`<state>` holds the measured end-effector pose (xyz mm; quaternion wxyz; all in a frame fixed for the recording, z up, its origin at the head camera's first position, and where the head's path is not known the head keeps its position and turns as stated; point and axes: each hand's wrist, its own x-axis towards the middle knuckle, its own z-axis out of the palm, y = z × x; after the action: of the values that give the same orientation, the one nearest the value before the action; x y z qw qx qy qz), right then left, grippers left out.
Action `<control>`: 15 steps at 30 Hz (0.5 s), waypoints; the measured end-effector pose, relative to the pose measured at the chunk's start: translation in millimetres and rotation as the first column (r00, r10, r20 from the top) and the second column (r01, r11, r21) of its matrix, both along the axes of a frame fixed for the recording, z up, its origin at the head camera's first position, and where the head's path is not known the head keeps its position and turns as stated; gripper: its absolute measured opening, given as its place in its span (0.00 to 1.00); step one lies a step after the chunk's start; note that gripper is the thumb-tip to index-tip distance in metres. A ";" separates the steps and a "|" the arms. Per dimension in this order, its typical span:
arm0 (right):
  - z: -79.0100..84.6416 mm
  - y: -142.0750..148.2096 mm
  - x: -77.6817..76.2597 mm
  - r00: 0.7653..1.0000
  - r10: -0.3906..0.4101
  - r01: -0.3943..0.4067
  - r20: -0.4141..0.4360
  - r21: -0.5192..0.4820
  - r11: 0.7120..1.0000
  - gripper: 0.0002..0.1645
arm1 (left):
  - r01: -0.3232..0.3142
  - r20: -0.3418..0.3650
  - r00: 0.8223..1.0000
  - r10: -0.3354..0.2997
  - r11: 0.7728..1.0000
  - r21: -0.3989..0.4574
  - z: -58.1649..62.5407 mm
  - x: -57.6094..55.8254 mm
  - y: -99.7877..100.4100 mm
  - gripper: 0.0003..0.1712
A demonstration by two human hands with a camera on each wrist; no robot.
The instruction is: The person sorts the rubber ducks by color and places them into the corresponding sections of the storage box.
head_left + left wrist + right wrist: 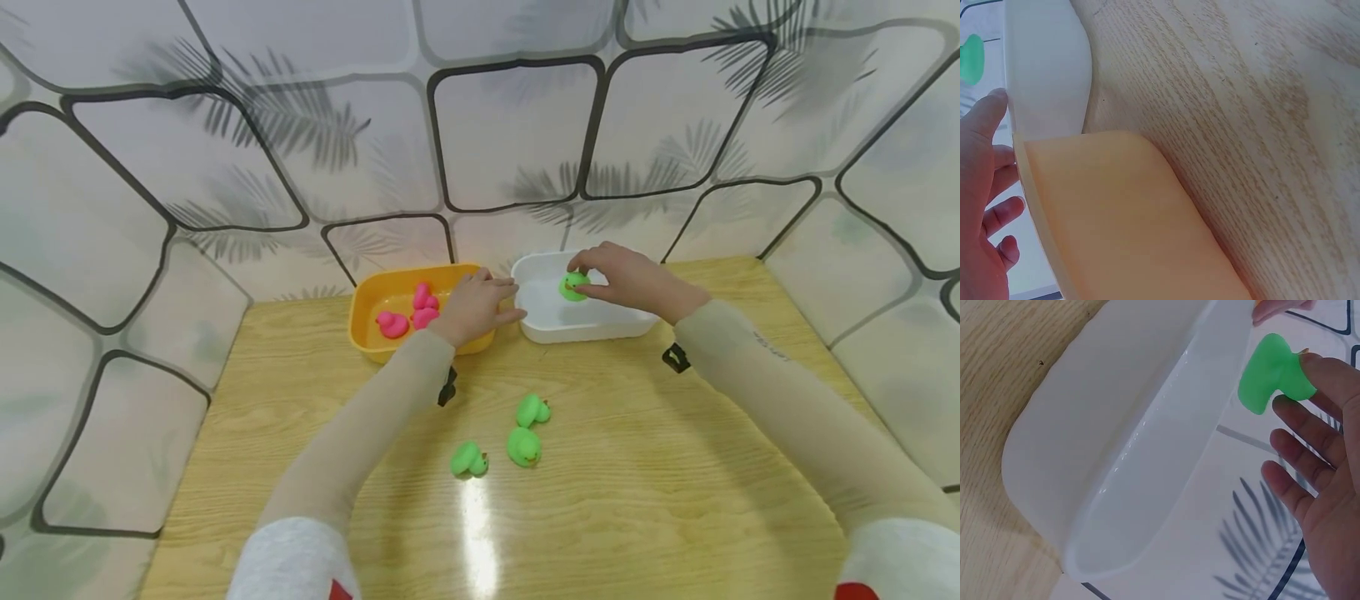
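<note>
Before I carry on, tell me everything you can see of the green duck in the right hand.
The green duck is a bright, plain-coloured toy with a rounded body, smaller head and tiny orange beak; it looks like smooth rubber or soft plastic. The right hand pinches it at the head end, body left free. It is held above the white tub, clear of the rim. Nothing else appears to touch it.

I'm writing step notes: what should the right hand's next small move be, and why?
Probably lower the green duck into the white tub and let go: the right hand pinches it, and the head and right wrist views show it raised over the tub, not yet set down.
</note>
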<state>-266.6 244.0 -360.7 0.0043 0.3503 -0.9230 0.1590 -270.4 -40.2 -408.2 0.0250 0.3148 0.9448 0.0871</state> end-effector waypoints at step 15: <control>-8.8 -4.5 28.7 0.991 0.128 -0.129 -0.035 -0.012 0.992 0.13 | -0.006 0.001 1.000 0.006 1.000 0.001 -0.6 0.7 -0.1 0.35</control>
<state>-237.9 239.5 -369.6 0.0123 0.4116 -0.8972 0.1596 -269.7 -40.3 -408.8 0.0251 0.3121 0.9457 0.0877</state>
